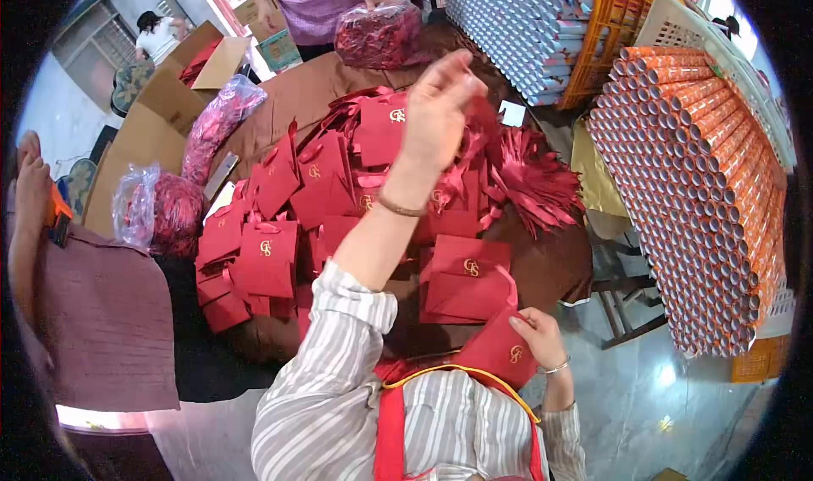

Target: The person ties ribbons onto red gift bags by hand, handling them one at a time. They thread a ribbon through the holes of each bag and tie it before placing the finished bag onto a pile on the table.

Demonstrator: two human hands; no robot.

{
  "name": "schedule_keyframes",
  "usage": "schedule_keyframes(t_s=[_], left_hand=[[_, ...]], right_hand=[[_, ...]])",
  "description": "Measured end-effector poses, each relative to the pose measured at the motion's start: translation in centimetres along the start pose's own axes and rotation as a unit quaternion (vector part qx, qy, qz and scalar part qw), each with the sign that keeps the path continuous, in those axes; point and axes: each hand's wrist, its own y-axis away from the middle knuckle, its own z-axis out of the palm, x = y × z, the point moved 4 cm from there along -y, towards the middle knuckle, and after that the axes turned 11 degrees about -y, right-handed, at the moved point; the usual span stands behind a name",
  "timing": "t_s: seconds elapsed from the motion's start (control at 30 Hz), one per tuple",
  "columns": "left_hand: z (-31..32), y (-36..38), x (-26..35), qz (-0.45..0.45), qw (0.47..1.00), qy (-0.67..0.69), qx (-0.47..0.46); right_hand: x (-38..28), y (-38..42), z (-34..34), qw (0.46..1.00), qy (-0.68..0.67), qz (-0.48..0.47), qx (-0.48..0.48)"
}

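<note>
My left hand [439, 113] is raised over the pile at the middle of the round table, fingers partly stretched and apart, with nothing visible in them. Below it lie many red paper gift bags [269, 248] with gold lettering and pink ribbon handles. Close to my body, my right hand [542, 337] grips the edge of one red gift bag [500, 350], its gold mark facing up. Just beyond this bag is a small stack of red bags [468, 269]. A fanned bundle of red ribbons [533, 180] lies right of the pile.
Orange paper tubes [686, 201] are stacked high at the right, with blue tubes [517, 32] behind. Plastic-wrapped red bundles [377, 34] sit near a co-worker in purple [318, 7]. Another person's hand [32, 172] and a cardboard box [157, 108] are at left.
</note>
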Motion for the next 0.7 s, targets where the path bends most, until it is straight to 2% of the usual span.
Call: schedule_keyframes(t_s=[0.1, 0.13, 0.17, 0.23, 0.27, 0.3, 0.33, 0.37, 0.43, 0.47, 0.5, 0.53, 0.57, 0.6, 0.63, 0.67, 0.7], left_hand=[[0.5, 1.4, 6.9, 0.063, 0.997, -0.016, -0.029], [0.0, 2.0, 8.9, 0.057, 0.998, -0.022, -0.027], [-0.4, 2.2, 10.6, 0.082, 0.996, 0.019, -0.042], [-1.7, 3.7, 14.4, 0.116, 0.983, -0.141, 0.024], [-2.5, 3.4, 15.1, 0.040, 0.982, 0.185, -0.026], [-1.8, 4.5, 16.7, 0.100, 0.994, 0.025, -0.038], [-2.5, 5.1, 17.8, 0.049, 0.994, 0.000, -0.094], [-2.0, 6.2, 17.4, -0.033, 0.988, 0.056, -0.141], [-1.6, 8.4, 15.4, -0.060, 0.979, -0.098, -0.170], [-1.6, 10.3, 12.9, -0.090, 0.971, -0.206, -0.086], [-1.3, 12.4, 9.9, -0.114, 0.942, -0.315, -0.001], [-0.5, 13.9, 7.3, -0.173, 0.872, -0.453, -0.070], [-1.7, 15.5, 3.8, -0.314, 0.843, -0.410, -0.149], [-1.6, 17.4, 1.4, -0.383, 0.814, -0.408, -0.154], [-1.2, 18.9, -0.7, -0.342, 0.837, -0.372, -0.212], [-1.1, 20.5, -2.4, -0.363, 0.824, -0.357, -0.249], [-0.8, 21.9, -3.5, -0.381, 0.825, -0.338, -0.247]], right_hand=[[-0.9, 0.2, 0.7, 1.000, -0.009, 0.002, 0.000], [-1.1, 0.3, 0.8, 1.000, -0.029, 0.004, 0.001], [-1.0, 0.3, 0.7, 0.999, -0.032, 0.015, 0.008], [-1.3, 0.1, 0.7, 0.998, 0.062, -0.031, -0.004], [-1.2, 0.0, 0.6, 0.997, 0.072, -0.034, -0.004], [-0.9, -0.2, 0.5, 0.996, 0.079, -0.035, -0.003], [-0.6, -0.2, 0.4, 0.996, 0.082, -0.041, 0.003], [-0.4, -0.4, 0.4, 0.995, 0.085, -0.051, 0.012], [-0.2, -0.7, 0.4, 0.995, 0.102, -0.020, -0.005], [-0.1, -0.4, 0.7, 0.995, 0.096, -0.003, 0.006], [-0.5, -0.5, 0.9, 0.995, 0.097, 0.005, -0.008], [-0.7, -0.7, 1.1, 0.995, 0.101, 0.008, -0.024], [-0.6, -0.7, 0.9, 0.995, 0.100, 0.015, -0.021], [-0.5, -0.7, 0.9, 0.997, 0.068, 0.026, -0.035], [-0.2, -0.6, 1.0, 0.998, 0.035, 0.036, -0.047], [0.0, -0.6, 0.7, 0.998, 0.041, 0.012, -0.053], [-0.1, -0.4, 0.6, 0.998, 0.041, 0.018, -0.049]])
